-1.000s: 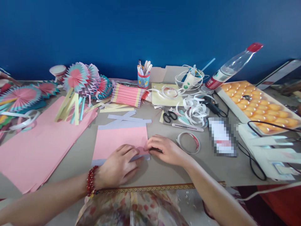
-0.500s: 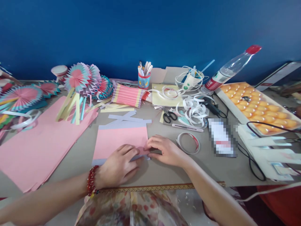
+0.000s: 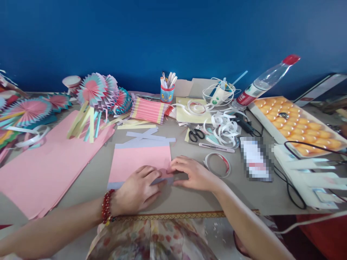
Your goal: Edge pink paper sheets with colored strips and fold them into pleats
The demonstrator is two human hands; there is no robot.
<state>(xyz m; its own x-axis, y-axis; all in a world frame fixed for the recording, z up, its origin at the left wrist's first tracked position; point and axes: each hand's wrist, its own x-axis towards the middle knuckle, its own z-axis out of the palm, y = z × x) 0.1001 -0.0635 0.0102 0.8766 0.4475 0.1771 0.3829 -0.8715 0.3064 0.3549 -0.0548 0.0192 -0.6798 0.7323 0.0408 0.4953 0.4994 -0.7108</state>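
Hands are working low at the near edge of the desk (image 3: 189,196), both on the pink sheet (image 3: 138,159). That sheet is lying flat in the middle of the desk, right in front of the person, on top of a lilac sheet (image 3: 142,143) that is showing as a band along the far edge and a sliver along the near one.

The left hand (image 3: 138,187) is lying palm down, grip released, fingers spread and pressing on the near part of the pink sheet, a red bracelet (image 3: 106,211) showing at the wrist. The right hand (image 3: 193,173) is sitting at the near right corner, fingertips curled onto the paper's edge. Whether it is pinching that corner or only pressing it down, I cannot tell from here.

By the look of it, this is the creasing step: the near edge is being lined up and flattened, one hand anchoring, the other tending the corner. A clean next move would be calling for the two sheets to stay square to each other, with pressure running evenly along the edge so nothing is slipping.

Around them, a tape roll (image 3: 217,164) is lying just beside the right hand, with scissors (image 3: 195,134) farther back. A pink stack (image 3: 48,169) is spreading out to the left, paper fans (image 3: 94,90) are piling up behind it, and a pleated piece (image 3: 148,110) is resting near the pen cup (image 3: 166,94).
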